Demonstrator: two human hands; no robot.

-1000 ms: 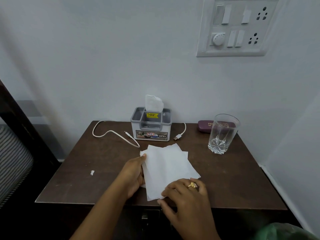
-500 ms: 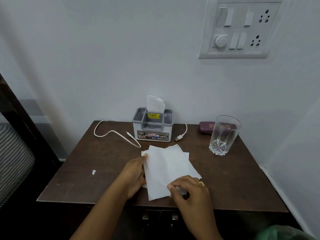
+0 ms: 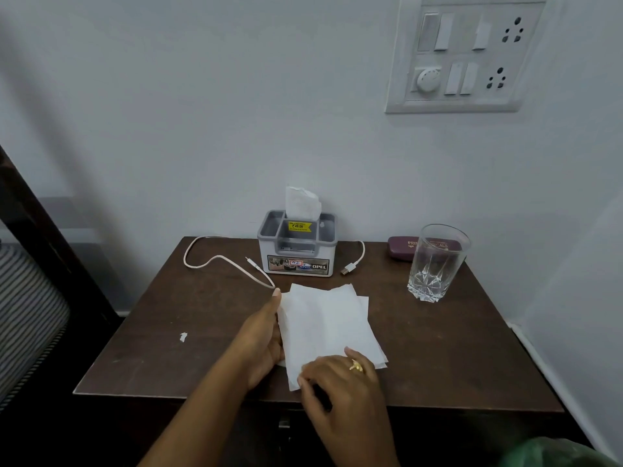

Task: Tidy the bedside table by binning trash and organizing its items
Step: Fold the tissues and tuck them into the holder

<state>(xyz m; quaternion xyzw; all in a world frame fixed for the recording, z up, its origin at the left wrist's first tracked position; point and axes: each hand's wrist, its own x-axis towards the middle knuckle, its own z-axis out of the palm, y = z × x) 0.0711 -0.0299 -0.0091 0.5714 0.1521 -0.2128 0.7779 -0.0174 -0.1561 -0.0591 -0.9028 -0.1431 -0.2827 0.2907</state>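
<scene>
The white tissues (image 3: 327, 328) lie flat on the bench (image 3: 438, 348), long axis slanting away, between the open left hand (image 3: 264, 335) bracing their left edge and the right hand (image 3: 337, 382) pinching the near corner

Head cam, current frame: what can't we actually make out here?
- Cable: middle run hidden behind the organizer box.
- Maroon case: lettering partly covered by the glass.
- Left hand: fingertips tucked under the tissue stack; sheet count unclear.
- Green object: cut off by the bottom edge, unidentifiable.
- White scrap: too small to identify.
- Box compartments: contents shadowed, apart from the tissue sticking up.
</scene>
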